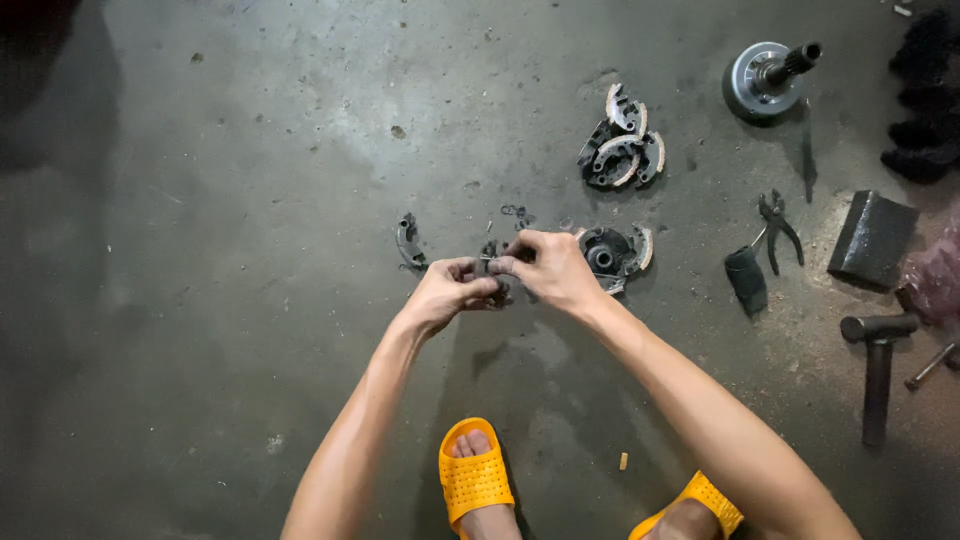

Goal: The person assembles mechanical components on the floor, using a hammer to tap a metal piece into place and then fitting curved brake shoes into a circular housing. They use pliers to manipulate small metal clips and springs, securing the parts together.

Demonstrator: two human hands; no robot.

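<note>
Hands meet over the concrete floor (250, 200): left hand (448, 290) and right hand (550, 268) both pinch a small dark metal part (492, 262) between fingertips. Clutch assembly (612, 252) lies just beside the right hand, a loose clutch shoe (408, 242) left, pliers (778, 228) and hammer (878, 350) well right.

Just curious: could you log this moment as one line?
left hand + right hand: pinch small metal part | clutch assembly beside right hand | hammer, pliers on floor
</note>
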